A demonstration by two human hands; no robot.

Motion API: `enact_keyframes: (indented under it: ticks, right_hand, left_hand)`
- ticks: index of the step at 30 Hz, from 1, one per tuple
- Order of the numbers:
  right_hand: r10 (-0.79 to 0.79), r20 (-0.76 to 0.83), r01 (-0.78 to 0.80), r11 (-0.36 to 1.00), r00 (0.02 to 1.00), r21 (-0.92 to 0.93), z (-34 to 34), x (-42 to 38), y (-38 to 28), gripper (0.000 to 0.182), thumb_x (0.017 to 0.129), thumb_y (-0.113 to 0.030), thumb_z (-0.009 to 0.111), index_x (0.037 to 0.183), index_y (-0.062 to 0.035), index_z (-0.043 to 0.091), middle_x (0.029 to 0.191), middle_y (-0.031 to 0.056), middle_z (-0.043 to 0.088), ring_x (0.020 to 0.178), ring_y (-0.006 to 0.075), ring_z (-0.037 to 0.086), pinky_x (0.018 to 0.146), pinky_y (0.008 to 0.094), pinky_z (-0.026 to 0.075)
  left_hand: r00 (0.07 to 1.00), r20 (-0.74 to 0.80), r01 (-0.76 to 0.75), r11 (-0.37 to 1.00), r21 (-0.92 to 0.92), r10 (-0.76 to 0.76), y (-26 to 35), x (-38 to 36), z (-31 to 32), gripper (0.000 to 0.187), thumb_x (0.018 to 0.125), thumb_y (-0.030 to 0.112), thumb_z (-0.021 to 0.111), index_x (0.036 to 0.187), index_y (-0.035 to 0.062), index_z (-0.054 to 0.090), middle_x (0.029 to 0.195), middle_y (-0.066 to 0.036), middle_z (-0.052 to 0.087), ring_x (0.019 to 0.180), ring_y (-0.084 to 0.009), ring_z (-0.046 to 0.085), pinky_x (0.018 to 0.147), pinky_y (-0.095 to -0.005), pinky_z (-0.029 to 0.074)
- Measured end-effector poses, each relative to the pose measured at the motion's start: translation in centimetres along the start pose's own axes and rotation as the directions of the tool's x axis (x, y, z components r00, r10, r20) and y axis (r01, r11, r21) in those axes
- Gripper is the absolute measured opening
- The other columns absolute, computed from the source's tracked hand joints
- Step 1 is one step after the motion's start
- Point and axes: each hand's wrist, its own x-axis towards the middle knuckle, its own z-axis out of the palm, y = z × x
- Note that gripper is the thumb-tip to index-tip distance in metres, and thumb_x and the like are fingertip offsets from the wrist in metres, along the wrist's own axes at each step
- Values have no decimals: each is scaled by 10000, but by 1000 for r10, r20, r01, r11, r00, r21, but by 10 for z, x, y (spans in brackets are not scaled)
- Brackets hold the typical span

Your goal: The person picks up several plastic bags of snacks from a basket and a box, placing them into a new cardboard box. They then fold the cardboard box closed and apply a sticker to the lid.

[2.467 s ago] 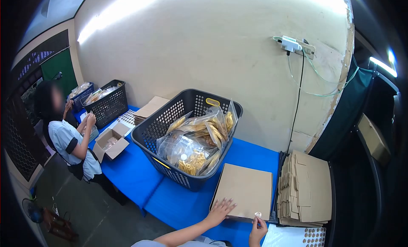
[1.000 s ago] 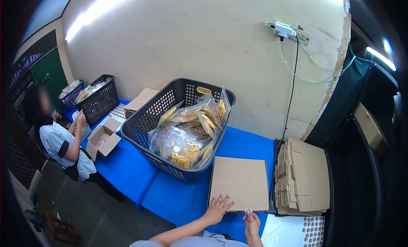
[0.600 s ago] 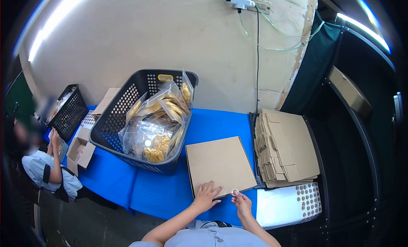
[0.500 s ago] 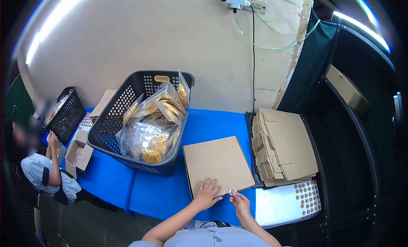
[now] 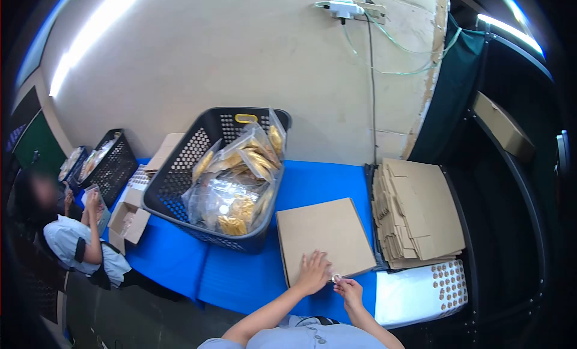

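Note:
A closed brown cardboard box (image 5: 324, 229) lies flat in front of me on the blue-covered table. My left hand (image 5: 312, 275) rests on its lid near the front edge, fingers spread. Just to the right, my right hand (image 5: 350, 291) pinches a small round sticker (image 5: 336, 278) between thumb and fingertips, right at the box's front edge. Beside that hand lies a white sheet (image 5: 402, 298) with rows of round brown stickers (image 5: 449, 284) along its right part.
A black perforated basket (image 5: 174, 196) full of clear bags with golden pieces stands left of the box. Flattened cartons (image 5: 424, 208) are stacked at the right. Farther left, a person (image 5: 87, 244) works near a small open box (image 5: 135, 226) and another dark basket (image 5: 111, 175).
The view has swung slightly left. My right hand has brought the sticker closer to my left hand, and the sticker has tilted. My left hand stays on the lid.

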Motion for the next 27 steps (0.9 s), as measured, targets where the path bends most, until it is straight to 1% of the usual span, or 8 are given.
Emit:
enact_keyframes:
  ticks: [3, 6, 8, 11, 17, 21, 23, 27]
  right_hand:
    - [-20, -10, 20, 999, 1000, -33, 0, 6, 7, 198, 796, -83, 724, 893, 15, 581, 769, 110, 634, 670, 168, 635, 600, 270, 545]
    - [-14, 7, 15, 1000, 1000, -27, -1, 8, 9, 183, 803, -78, 715, 870, 9, 568, 753, 106, 626, 658, 166, 628, 592, 270, 544]
    - [-11, -3, 11, 1000, 1000, -29, -3, 9, 11, 182, 807, -81, 713, 863, 7, 565, 752, 106, 625, 656, 165, 626, 589, 270, 543]
    - [-15, -17, 15, 999, 1000, -39, -2, 12, 13, 187, 817, -88, 706, 881, 9, 560, 756, 105, 624, 653, 164, 624, 594, 268, 543]
    - [-21, -1, 21, 999, 1000, 27, -5, 5, 14, 177, 842, -79, 678, 928, 12, 552, 816, 110, 631, 695, 170, 634, 621, 264, 542]
    - [4, 10, -4, 1000, 1000, -3, -10, 8, 19, 177, 867, -100, 651, 967, 29, 583, 838, 112, 636, 744, 171, 638, 664, 268, 544]
    - [-20, 84, 25, 998, 996, -58, -15, 9, 23, 189, 885, -124, 634, 970, 43, 605, 845, 110, 638, 761, 167, 636, 675, 268, 544]
    - [-86, 69, 94, 989, 994, -117, -10, 2, 16, 202, 895, -145, 629, 964, 45, 621, 845, 113, 646, 741, 160, 634, 679, 265, 542]
  left_hand:
    - [996, -4, 92, 993, -68, -93, 10, 10, 2, 407, 917, 448, 462, 1094, 87, 521, 1344, -167, 378, 1365, -366, 229, 1042, -693, 79]
    - [994, 18, 111, 994, 1, -111, 13, 9, -6, 446, 904, 482, 472, 1124, 95, 508, 1360, -166, 346, 1375, -373, 200, 1048, -684, 60]
    - [999, -26, 22, 1000, 14, -22, 11, 7, -3, 475, 891, 509, 485, 1129, 99, 510, 1358, -163, 345, 1378, -371, 195, 1051, -682, 58]
    - [999, -46, -1, 1000, 6, 1, 5, 6, 3, 493, 884, 524, 490, 1130, 97, 521, 1364, -156, 342, 1382, -368, 188, 1054, -680, 57]
    - [1000, -27, 3, 1000, 14, -3, 10, 5, -5, 515, 863, 550, 511, 1125, 107, 528, 1379, -146, 339, 1380, -364, 198, 1056, -676, 67]
    - [1000, -7, 9, 1000, -13, -9, 8, 7, -1, 513, 851, 551, 530, 1118, 113, 528, 1383, -144, 345, 1375, -370, 208, 1058, -673, 68]
    - [1000, -10, 27, 999, 25, -27, 8, 8, 3, 503, 846, 546, 541, 1111, 119, 532, 1376, -148, 361, 1369, -383, 212, 1062, -668, 67]
    - [1000, 8, 6, 1000, -14, -6, 9, 9, 2, 468, 853, 514, 548, 1114, 126, 524, 1359, -156, 374, 1367, -390, 211, 1053, -679, 80]
